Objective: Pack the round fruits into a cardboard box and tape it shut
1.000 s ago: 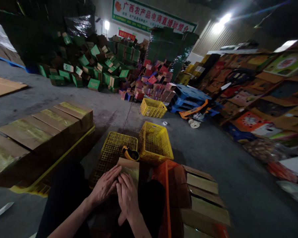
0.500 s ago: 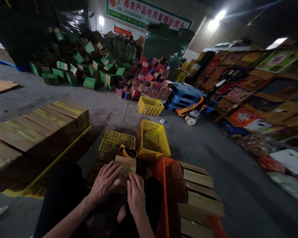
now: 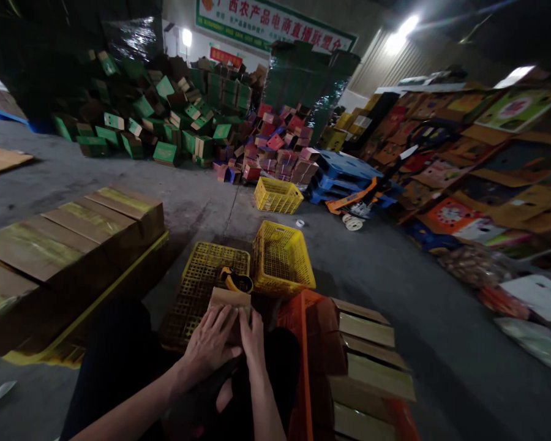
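A small cardboard box (image 3: 230,297) sits between my knees, at the near end of an upturned yellow crate (image 3: 201,275). My left hand (image 3: 210,340) lies flat across its top, fingers stretched out. Beside it, my right hand (image 3: 252,335) rests on the box's right part with its fingers extended. The two hands nearly meet and hide most of the box top. Just beyond the box, a tape dispenser (image 3: 236,280) with a yellow and black body lies on the crate.
An open yellow crate (image 3: 282,257) stands ahead, another yellow crate (image 3: 278,196) behind it. On my right an orange crate (image 3: 308,343) holds taped cartons; on my left cartons (image 3: 73,233) fill a yellow crate. Farther off are heaped green boxes (image 3: 165,153) and a pallet jack (image 3: 356,205).
My left hand has slid right and nearer over the box top, covering more of it. My right hand has shifted slightly up, closing the gap between the hands.
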Available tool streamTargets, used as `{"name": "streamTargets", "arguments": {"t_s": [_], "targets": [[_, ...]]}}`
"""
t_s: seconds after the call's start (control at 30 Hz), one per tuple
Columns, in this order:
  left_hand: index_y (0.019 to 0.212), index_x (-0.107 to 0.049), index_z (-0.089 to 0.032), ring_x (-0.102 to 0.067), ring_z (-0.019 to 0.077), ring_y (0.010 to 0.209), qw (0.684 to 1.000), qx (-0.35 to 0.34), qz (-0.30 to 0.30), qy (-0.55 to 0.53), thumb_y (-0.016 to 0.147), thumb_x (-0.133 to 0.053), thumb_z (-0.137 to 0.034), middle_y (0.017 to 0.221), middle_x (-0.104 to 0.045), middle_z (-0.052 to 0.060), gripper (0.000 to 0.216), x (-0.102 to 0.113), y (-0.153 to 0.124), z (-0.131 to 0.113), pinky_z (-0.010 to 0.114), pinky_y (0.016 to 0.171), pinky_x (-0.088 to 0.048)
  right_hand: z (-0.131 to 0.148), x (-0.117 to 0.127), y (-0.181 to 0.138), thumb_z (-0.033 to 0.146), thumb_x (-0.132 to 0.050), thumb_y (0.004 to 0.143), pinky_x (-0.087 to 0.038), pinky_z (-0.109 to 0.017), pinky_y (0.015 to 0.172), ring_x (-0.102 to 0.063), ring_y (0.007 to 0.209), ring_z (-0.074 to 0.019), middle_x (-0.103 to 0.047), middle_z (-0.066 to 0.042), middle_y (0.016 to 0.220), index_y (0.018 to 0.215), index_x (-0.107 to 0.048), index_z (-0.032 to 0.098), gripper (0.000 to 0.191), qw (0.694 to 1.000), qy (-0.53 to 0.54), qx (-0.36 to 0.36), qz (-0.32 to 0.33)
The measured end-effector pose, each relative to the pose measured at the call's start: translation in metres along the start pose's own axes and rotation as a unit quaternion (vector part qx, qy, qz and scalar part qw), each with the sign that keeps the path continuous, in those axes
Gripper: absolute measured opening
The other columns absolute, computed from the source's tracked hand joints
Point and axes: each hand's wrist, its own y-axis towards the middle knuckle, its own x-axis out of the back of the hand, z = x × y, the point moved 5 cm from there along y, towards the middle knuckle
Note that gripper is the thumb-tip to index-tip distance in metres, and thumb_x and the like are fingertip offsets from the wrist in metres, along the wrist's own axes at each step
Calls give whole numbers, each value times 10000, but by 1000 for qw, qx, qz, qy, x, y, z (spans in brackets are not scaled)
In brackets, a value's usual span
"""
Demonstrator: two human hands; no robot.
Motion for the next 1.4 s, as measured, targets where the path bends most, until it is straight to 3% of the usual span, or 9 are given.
{"name": "streamTargets", "arguments": {"t_s": [0.3, 0.47, 0.6, 0.73, 0.93, 1.2, 1.4], "targets": [[1533, -396, -207, -389, 397, 1362, 1000, 1, 15, 21, 849, -493, -763, 1464, -490, 157, 887, -4, 6, -5, 544, 1176, -229, 11, 1, 6, 626, -325, 962, -499, -388, 872, -688, 927, -290, -730, -163, 948, 913, -742, 164, 624, 1000, -16, -4, 12], [1514, -421, -200, -411, 399, 1343, 999, 2, 28, 27, 849, -522, -738, 1427, -512, 171, 861, -4, 9, -6, 571, 1176, -226, 9, 1, 6, 624, -345, 953, -501, -378, 839, -686, 889, -277, -731, -147, 921, 860, -734, 184, 595, 999, 22, -28, 8], [1533, -381, -193, -340, 399, 1424, 999, 0, 35, 22, 838, -573, -705, 1509, -443, 178, 884, -4, 6, -7, 588, 1202, -161, 2, 4, 8, 631, -382, 938, -525, -379, 792, -693, 841, -271, -751, -135, 892, 815, -727, 195, 570, 994, 79, -67, 18], [1552, -342, -176, -256, 391, 1482, 999, -6, 50, 12, 811, -652, -625, 1598, -331, 165, 920, -2, 7, -9, 592, 1219, -94, -6, 7, 2, 647, -433, 913, -541, -386, 872, -704, 968, -266, -761, -131, 1046, 976, -741, 185, 559, 988, 122, -85, 50], [1565, -311, -166, -169, 396, 1511, 998, -2, 59, 18, 761, -708, -549, 1639, -226, 162, 975, 1, 9, -10, 600, 1217, -68, -16, 4, -31, 575, -523, 921, -483, -422, 1047, -573, 1296, -251, -608, -109, 1396, 1348, -612, 180, 588, 958, 235, -118, 112], [1579, -265, -150, -140, 397, 1518, 997, -10, 67, 34, 761, -711, -506, 1642, -203, 171, 997, 0, 7, -13, 602, 1212, -80, -7, 8, -49, 537, -546, 920, -460, -438, 1078, -561, 1309, -277, -589, -125, 1412, 1352, -619, 167, 573, 951, 261, -147, 76], [1582, -246, -152, -125, 382, 1523, 995, -2, 69, 69, 732, -709, -527, 1654, -166, 161, 1038, -3, 6, -12, 600, 1211, -105, -5, 12, -53, 488, -683, 824, -435, -446, 1096, -550, 1315, -278, -622, -91, 1379, 1301, -661, 195, 560, 889, 403, -198, 92]]}}
